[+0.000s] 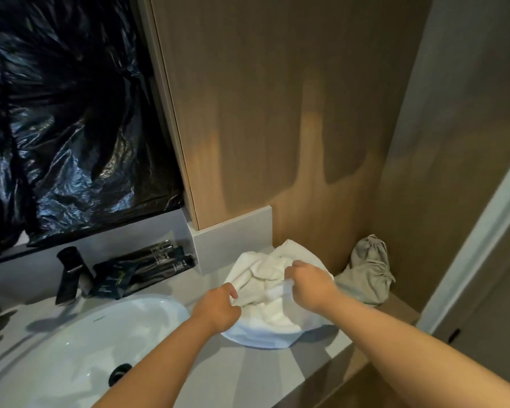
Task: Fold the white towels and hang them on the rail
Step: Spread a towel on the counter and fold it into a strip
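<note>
**Towel Pickup at the Vanity: Risks and Condition**

Presently, the white towels lie in a crumpled heap on the grey countertop, just right of the sink basin and against the wood-panelled wall. How many towels the heap contains cannot be told; the layers overlap and no full edge or corner is exposed. The fabric looks thick, soft and limp, with deep irregular creases.

The left hand has its fingers curled into the near-left part of the heap, gripping cloth. The right hand pinches a bunched fold near the top of the pile.

Likely faults from this state:

- Both hands grip mid-fabric rather than corners. A lift would probably raise a tangled mass, and two towels may come up together.
- A trailing end could swing left into the basin and pick up moisture, if any is present.
- A dragged end could catch the grey drawstring bag just beside the heap on the right, or the dark toiletry tubes and black faucet farther left.

No rail is in view; the hanging location cannot be confirmed.
</note>
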`<state>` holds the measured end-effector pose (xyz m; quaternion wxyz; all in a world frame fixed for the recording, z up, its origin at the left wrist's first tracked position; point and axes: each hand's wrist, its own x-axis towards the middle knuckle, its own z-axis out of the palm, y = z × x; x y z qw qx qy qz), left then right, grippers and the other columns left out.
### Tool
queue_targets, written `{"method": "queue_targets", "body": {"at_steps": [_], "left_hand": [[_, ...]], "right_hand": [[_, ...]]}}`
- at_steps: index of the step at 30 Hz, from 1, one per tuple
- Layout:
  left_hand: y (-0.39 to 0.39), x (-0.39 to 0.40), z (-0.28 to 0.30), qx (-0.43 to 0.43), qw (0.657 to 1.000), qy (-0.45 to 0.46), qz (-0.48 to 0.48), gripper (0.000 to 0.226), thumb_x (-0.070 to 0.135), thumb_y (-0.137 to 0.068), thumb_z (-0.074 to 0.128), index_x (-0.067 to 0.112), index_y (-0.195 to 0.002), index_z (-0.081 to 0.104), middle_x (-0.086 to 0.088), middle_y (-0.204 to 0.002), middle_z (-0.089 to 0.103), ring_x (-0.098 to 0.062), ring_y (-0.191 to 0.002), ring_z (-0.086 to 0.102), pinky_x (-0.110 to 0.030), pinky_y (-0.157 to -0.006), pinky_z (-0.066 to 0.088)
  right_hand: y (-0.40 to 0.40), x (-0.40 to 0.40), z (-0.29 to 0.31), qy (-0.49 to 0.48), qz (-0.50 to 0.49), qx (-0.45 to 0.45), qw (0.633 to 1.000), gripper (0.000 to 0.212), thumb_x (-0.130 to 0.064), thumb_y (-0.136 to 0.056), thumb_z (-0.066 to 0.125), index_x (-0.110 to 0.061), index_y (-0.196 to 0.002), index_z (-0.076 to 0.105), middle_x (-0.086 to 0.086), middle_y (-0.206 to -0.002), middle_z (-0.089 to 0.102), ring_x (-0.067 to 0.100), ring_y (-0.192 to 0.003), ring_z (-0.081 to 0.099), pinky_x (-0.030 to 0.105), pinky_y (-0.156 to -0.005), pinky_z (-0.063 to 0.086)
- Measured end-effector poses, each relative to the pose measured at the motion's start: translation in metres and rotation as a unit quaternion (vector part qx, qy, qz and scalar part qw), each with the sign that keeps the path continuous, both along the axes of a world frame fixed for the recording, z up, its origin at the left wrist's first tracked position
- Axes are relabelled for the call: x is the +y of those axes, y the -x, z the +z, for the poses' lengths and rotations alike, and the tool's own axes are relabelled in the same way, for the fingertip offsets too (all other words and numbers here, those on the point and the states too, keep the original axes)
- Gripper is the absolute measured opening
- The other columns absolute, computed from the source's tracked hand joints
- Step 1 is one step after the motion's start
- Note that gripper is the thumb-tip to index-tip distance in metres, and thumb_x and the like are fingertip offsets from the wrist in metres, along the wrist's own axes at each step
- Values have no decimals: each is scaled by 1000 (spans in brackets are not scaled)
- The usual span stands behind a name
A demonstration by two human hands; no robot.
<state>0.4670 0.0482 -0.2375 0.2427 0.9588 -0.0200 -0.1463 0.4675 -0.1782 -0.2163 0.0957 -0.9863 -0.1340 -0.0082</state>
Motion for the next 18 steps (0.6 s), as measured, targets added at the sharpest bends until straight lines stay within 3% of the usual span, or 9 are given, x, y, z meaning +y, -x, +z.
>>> {"method": "queue_targets", "body": {"at_steps": [4, 7, 11, 13, 16, 18], "left_hand": [[-6, -18, 22, -40, 997, -34, -57, 56, 16, -90, 57, 19, -143, 40, -9, -141, 47, -27, -127, 50, -34, -104, 43], [-5, -39, 41, -119, 988, 45, -88, 64, 12, -88, 60, 18, -147, 37, -5, -148, 45, -25, -135, 44, -30, -107, 38], [-1, -60, 48, -99, 977, 185, -43, 78, 19, -88, 67, 21, -153, 25, -2, -147, 47, -14, -116, 55, -25, -98, 42], [2, -70, 46, -58, 971, 228, -33, 90, 25, -85, 72, 24, -156, 16, -6, -139, 54, -16, -100, 64, -25, -85, 51], [9, -96, 46, -7, 948, 317, -35, 104, 22, -79, 76, 28, -157, 7, -7, -100, 75, -23, -71, 74, -26, -62, 57], [13, -119, 51, -44, 946, 318, -37, 99, 30, -74, 78, 36, -154, 18, -4, -87, 75, -19, -68, 73, -26, -60, 55]], "right_hand": [[0, 1, 54, -32, 32, -91, 995, 25, -5, -82, 51, -12, -98, 68, 2, -101, 57, 26, -92, 59, 36, -71, 50], [1, 2, 95, -51, 56, -146, 986, 17, -6, -79, 55, -9, -90, 68, 3, -98, 58, 25, -88, 58, 37, -71, 51], [9, -11, 138, -70, 85, -217, 970, 16, 2, -75, 59, -7, -83, 69, 4, -90, 59, 23, -84, 57, 38, -70, 54], [18, -24, 155, -79, 113, -243, 960, 20, 8, -71, 58, -7, -79, 70, 5, -85, 59, 23, -82, 57, 39, -65, 54], [33, -49, 177, -55, 171, -242, 953, 25, 14, -67, 55, -5, -75, 70, 8, -82, 60, 25, -80, 56, 40, -60, 52], [43, -64, 188, -33, 204, -236, 950, 29, 18, -64, 52, -4, -72, 68, 9, -81, 59, 27, -78, 55, 41, -58, 51]]}}
